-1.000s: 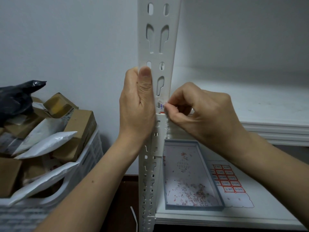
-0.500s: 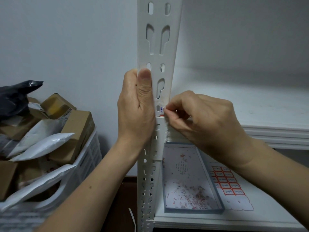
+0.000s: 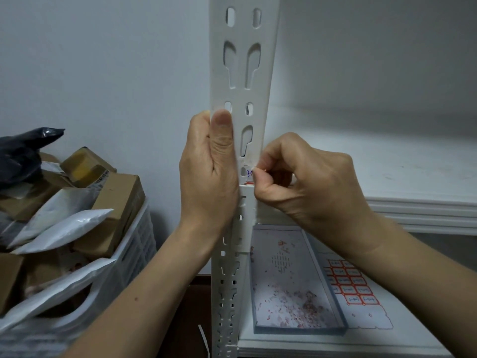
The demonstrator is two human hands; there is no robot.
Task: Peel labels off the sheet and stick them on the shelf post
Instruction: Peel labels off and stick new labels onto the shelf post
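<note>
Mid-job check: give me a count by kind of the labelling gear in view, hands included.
1 shelf post
1 label on the post, partly hidden
1 label sheet on the lower shelf
1 tray holding scraps, beside the sheet
2 hands: left hand gripping the post, right hand pinching the label
Total: 6

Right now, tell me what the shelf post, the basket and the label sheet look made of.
The shelf post looks like painted steel: thin, matt white, punched keyhole slots. The basket looks moulded plastic: white, slightly glossy, slotted lattice wall. The label sheet looks paper: red-bordered labels on a pale backing, perhaps coated release paper.
</note>
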